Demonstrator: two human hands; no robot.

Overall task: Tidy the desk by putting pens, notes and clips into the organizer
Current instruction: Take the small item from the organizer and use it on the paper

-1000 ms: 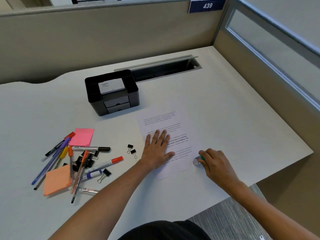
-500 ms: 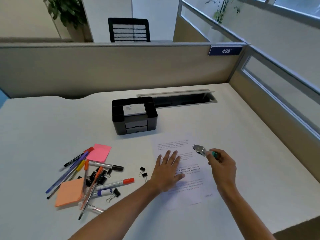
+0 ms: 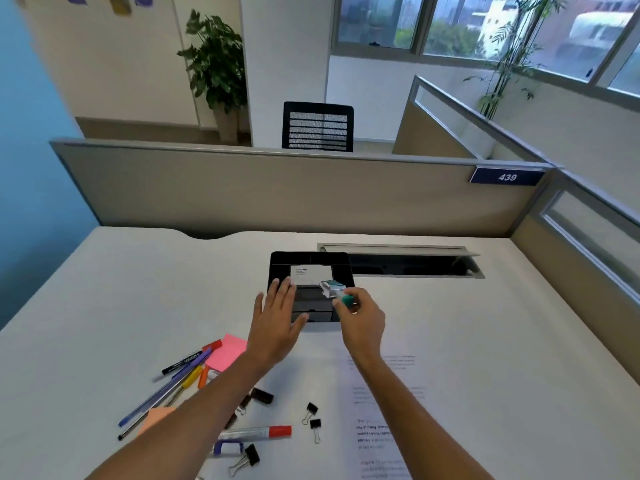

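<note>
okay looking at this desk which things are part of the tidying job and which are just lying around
Part of the job:
organizer
pens
pink notes
orange notes
binder clips
red-capped marker
teal-handled tool gripped by right hand
left hand, open, at the organizer front

Just lying about:
printed sheet
chair
plant
439 sign

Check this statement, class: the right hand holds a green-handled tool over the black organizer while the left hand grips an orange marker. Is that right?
One detail is wrong. In the head view the left hand is open and holds nothing, hovering by the black organizer. The right hand does hold the green-handled tool over it.
</note>
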